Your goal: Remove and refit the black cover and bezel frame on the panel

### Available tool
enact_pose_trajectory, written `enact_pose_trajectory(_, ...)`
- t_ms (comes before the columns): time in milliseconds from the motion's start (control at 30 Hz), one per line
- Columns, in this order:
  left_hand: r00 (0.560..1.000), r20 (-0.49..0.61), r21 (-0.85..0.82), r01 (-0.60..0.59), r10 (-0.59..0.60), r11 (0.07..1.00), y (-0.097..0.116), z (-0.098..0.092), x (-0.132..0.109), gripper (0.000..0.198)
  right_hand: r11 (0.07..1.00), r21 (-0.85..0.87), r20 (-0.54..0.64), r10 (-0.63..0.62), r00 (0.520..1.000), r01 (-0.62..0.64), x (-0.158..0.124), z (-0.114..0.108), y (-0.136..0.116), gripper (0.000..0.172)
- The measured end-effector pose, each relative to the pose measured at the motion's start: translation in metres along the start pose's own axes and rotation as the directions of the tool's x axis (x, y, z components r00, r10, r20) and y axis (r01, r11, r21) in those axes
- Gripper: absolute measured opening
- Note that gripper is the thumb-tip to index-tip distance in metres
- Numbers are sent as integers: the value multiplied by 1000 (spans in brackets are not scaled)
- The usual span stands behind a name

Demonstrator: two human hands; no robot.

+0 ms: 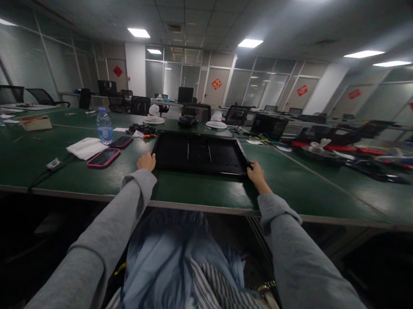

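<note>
A flat black rectangular panel (199, 153), like the back shell of a monitor, lies on the green table (201, 192) straight ahead of me. My left hand (146, 161) grips its near left corner with fingers curled over the edge. My right hand (256, 174) holds the near right corner the same way. Both arms in grey sleeves reach out over the table's front edge.
Left of the panel lie a phone in a pink case (103, 157), a second phone (121, 142), a folded white cloth (86, 148) and a water bottle (104, 126). Small fans (216, 121), black cables and office chairs stand behind. Tools and devices crowd the right table (343, 160).
</note>
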State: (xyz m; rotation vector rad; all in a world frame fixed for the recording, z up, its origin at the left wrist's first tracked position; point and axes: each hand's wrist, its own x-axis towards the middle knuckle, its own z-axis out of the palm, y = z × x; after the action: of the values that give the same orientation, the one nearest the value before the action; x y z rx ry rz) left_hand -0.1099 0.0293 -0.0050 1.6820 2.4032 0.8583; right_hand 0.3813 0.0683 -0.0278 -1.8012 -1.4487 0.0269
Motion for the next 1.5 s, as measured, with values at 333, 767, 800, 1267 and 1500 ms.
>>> enact_pose_trajectory(333, 1000, 25, -85, 5, -3, 996, -11, 8, 13, 44, 995, 92, 76, 22, 997, -29, 1, -1, 1, 53)
enact_pose_trajectory(767, 999, 31, -20, -25, 26, 999, -5, 5, 7, 40, 1000, -11, 94, 27, 995, -26, -3, -1, -5, 51)
enact_pose_trajectory(800, 999, 34, -19, -22, 23, 1000, -5, 4, 7, 40, 999, -37, 101, 35, 994, -32, -3, -1, -5, 52)
enact_pose_trajectory(1267, 1000, -25, -46, 4, -5, 999, -4, 2, 1, 41, 996, -86, 41, 21, 999, -18, -1, 5, -6, 47)
enact_pose_trajectory(1500, 951, -241, 76, -182, 195, 980, 4, 8, -5, 56, 921, -291, -120, -304, 945, 260, -26, 14, -39, 53)
